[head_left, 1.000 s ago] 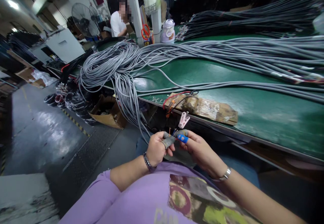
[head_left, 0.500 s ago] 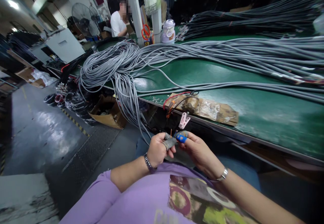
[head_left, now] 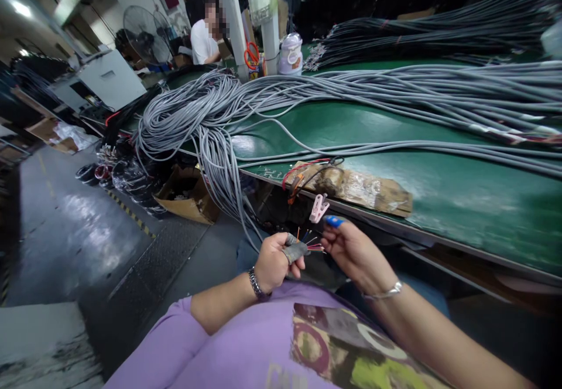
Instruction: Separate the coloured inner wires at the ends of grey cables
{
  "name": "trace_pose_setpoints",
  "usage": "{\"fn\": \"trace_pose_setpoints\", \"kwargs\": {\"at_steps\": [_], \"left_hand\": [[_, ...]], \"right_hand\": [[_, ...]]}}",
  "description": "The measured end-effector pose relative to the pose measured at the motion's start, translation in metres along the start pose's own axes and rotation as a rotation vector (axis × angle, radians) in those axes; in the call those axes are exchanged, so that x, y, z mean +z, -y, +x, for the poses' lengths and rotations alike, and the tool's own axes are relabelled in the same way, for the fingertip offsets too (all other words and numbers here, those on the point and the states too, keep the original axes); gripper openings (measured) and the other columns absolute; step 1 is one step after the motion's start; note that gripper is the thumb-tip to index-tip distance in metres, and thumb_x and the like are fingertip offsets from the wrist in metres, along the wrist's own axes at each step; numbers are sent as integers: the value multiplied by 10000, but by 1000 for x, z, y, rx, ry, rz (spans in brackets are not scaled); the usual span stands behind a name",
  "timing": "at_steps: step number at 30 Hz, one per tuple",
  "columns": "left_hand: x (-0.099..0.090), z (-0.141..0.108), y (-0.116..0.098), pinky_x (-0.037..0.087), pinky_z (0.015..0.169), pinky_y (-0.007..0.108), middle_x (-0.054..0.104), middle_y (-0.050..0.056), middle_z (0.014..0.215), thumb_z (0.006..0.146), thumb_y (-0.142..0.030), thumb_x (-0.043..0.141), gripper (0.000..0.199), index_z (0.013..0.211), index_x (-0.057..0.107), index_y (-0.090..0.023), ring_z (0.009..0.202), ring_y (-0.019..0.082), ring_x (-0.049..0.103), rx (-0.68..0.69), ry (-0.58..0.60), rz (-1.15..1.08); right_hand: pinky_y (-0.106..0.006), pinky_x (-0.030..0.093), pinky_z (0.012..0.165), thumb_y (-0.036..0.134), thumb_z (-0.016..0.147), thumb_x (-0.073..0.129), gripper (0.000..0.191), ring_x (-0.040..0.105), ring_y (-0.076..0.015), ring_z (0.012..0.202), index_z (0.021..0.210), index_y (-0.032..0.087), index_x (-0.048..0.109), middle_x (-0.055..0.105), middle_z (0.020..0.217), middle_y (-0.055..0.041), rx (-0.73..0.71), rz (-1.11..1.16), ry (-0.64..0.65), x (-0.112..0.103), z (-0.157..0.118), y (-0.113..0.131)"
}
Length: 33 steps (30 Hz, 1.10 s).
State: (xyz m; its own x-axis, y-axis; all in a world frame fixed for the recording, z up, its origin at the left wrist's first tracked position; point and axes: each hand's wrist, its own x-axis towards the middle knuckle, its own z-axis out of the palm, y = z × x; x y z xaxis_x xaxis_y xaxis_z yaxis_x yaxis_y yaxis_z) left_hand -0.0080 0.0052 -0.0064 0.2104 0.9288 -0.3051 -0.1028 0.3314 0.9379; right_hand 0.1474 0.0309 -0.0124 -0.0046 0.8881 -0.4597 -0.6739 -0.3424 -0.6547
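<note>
My left hand (head_left: 274, 260), with grey coverings on thumb and finger, pinches a bunch of thin coloured wires (head_left: 314, 248) whose ends fan out to the right. One orange wire points upward. Just right of the wire ends is my right hand (head_left: 351, 254), a blue covering on one fingertip; its fingers are curled, and whether anything is between them is too small to tell. A pink clip (head_left: 319, 208) stands at the bench edge above my hands. Behind it a taped cardboard piece (head_left: 364, 191) lies on the green bench, with red and black leads at its left end.
Long grey cables (head_left: 307, 90) run across the green bench (head_left: 439, 195) and hang over its edge at left. Black cables (head_left: 421, 40) lie farther back. An open cardboard box (head_left: 188, 198) is on the floor. A person (head_left: 204, 40) sits beyond a post.
My right hand has moved right, away from my left hand, and its blue-covered finger has lifted. The coloured wire ends now show between my hands. My left hand has hardly moved.
</note>
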Motion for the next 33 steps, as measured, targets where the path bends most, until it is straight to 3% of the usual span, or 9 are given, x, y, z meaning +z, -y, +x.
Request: {"fn": "trace_pose_setpoints", "kwargs": {"at_steps": [3,5,8,12,18,20,22,25,33], "left_hand": [[-3,1,-6,213,311,164,567,-18,480,686,-457,686,354,614,523,-150,313,56,456,-43,3,-3],[-6,4,-12,224,302,166,573,-14,481,652,-484,707,385,611,521,-149,304,59,453,-66,31,-13],[-8,9,-23,253,292,173,579,-8,477,589,-493,747,415,606,519,-147,295,70,454,-78,108,-59],[-2,18,-33,256,286,174,576,-12,468,555,-488,764,423,637,532,-143,288,76,450,-76,173,-144],[12,31,-34,238,284,173,572,-9,467,557,-477,765,418,645,529,-143,292,75,450,-100,210,-179],[14,33,-32,236,282,172,571,-8,464,546,-475,770,423,644,527,-142,291,76,449,-110,216,-189],[14,34,-29,242,283,172,571,-7,464,546,-470,772,422,649,525,-143,289,77,447,-115,225,-199],[14,35,-25,244,285,171,570,-9,464,563,-465,766,415,662,524,-143,285,77,441,-123,239,-200],[13,35,-18,253,281,171,569,-14,460,554,-456,763,409,673,533,-140,280,76,437,-168,246,-174]], "right_hand": [[-202,461,521,262,634,784,208,472,-74,508,669,198,589,544,599,49,65,35,29,-11,10,9],[-220,485,543,365,691,754,215,519,-94,543,704,196,621,590,646,17,100,-15,94,-14,15,12],[-248,491,554,546,741,668,348,551,-120,581,771,199,658,643,736,-21,104,-95,232,-9,19,15],[-267,461,558,629,700,660,442,539,-137,582,790,197,674,641,697,-21,9,-228,376,7,20,19],[-297,415,559,712,699,583,506,526,-161,550,623,216,644,622,590,-21,-337,-471,171,14,15,17],[-310,438,584,724,689,581,508,557,-179,577,672,224,669,650,629,-30,-286,-412,204,15,16,15],[-320,462,585,728,649,617,517,585,-191,582,713,220,686,666,643,-39,-144,-273,237,18,18,13],[-317,487,573,690,598,696,497,596,-184,560,703,205,682,665,626,-38,-10,-104,200,23,20,11],[-287,462,529,677,617,693,492,574,-163,548,712,195,658,647,653,-34,-3,-61,189,26,17,10]]}}
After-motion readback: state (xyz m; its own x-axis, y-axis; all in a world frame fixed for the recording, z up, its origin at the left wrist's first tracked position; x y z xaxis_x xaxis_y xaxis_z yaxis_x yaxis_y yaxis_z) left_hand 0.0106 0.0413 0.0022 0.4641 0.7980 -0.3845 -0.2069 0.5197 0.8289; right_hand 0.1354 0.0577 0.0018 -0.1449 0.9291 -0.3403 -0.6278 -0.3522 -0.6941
